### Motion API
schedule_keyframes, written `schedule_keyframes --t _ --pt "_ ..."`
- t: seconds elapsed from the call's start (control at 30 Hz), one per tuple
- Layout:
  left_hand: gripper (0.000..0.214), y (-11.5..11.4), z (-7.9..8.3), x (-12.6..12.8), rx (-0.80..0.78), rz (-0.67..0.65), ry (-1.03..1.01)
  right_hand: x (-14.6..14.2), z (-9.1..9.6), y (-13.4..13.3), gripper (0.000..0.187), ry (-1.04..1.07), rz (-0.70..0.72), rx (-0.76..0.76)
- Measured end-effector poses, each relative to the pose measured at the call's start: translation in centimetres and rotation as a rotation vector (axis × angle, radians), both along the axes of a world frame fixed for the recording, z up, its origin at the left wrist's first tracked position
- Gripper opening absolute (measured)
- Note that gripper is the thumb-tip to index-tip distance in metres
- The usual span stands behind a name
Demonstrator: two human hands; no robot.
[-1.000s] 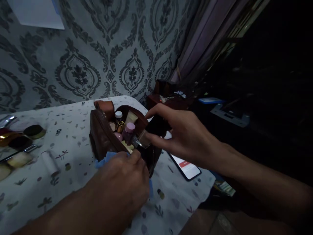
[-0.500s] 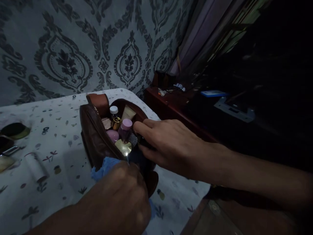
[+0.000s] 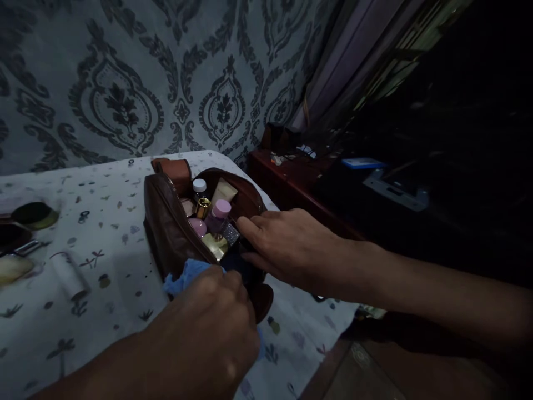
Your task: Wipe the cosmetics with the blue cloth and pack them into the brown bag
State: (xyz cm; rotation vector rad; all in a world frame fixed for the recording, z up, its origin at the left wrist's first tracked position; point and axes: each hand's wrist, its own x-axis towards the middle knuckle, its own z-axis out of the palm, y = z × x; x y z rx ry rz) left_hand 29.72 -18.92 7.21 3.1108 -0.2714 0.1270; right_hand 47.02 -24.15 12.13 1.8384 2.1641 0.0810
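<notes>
An unzipped brown leather toiletry bag (image 3: 160, 222) stands on the patterned cloth. My left hand (image 3: 216, 328) is closed around a blue cloth (image 3: 189, 275) at the bag's near end. My right hand (image 3: 278, 239) has its fingers curled over the bag's right rim, the fingertips partly hidden. Inside the bag are a pink-capped bottle (image 3: 220, 211), a white-capped bottle (image 3: 200, 188), a beige tube (image 3: 225, 191) and a gold-capped item (image 3: 203, 207). Closer to me lie a round pink item (image 3: 197, 226), a shiny gold item (image 3: 215, 245) and a glittery dark item (image 3: 231, 233).
A white cylinder (image 3: 70, 275) and a dark green round object (image 3: 34, 214) lie left on the printed cloth (image 3: 120, 322). Behind is a patterned wall (image 3: 137, 111). A reddish-brown piece of furniture (image 3: 287, 178) stands right of the bed-like surface.
The view has shifted slightly, so the bag and objects appear a little further right. Both hands keep about the same places at the bag. The bright glint on the gold item is gone.
</notes>
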Motion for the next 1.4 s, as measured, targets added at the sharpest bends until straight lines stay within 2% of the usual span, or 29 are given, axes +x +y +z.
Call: schedule_keyframes --t 0.07,0.13,0.23,0.33,0.43,0.6,0.7,0.8,0.9,1.17,1.33,1.4 --pt "0.019 -0.1 -0.2 0.0 0.009 0.018 0.002 0.2 0.2 0.0 0.024 0.005 0.018 -0.016" --pt "0.021 -0.1 -0.4 0.0 0.011 0.040 -0.005 0.3 0.6 0.1 0.035 0.021 0.024 -0.026" --pt "0.023 -0.2 -0.6 0.1 -0.002 0.058 0.000 0.6 1.3 0.3 0.046 0.097 -0.017 -0.025" --pt "0.022 -0.1 -0.4 0.2 0.015 0.043 0.016 0.7 1.9 0.5 0.041 0.213 -0.077 -0.051" --pt "0.020 -0.1 -0.3 0.4 0.036 0.022 0.017 0.7 2.4 0.6 0.033 0.239 -0.084 -0.073" --pt "0.018 0.0 -1.0 0.7 0.012 0.014 0.014 0.5 2.3 0.5 0.027 0.121 -0.026 -0.056" --pt "0.020 0.0 -1.4 0.9 -0.022 0.007 -0.001 0.7 1.7 0.5 0.031 0.009 0.033 -0.018" --pt "0.024 0.0 -1.4 0.9 -0.016 0.006 0.013 0.9 1.3 0.4 0.037 -0.070 0.085 0.048" --pt "0.026 0.1 -1.3 1.0 0.001 0.001 0.044 1.1 1.3 0.5 0.031 -0.125 0.095 0.067" --pt "0.021 0.0 -2.5 0.6 0.039 0.054 -0.042 0.6 2.3 1.6 0.025 -0.213 0.090 0.001" --pt "0.014 -0.2 -3.2 0.4 0.042 0.092 -0.073 -1.0 3.4 2.9 0.035 -0.245 0.123 -0.139" --pt "0.013 -0.2 -3.3 0.4 0.032 0.090 -0.065 -1.5 3.6 3.4 0.032 -0.257 0.128 -0.197"
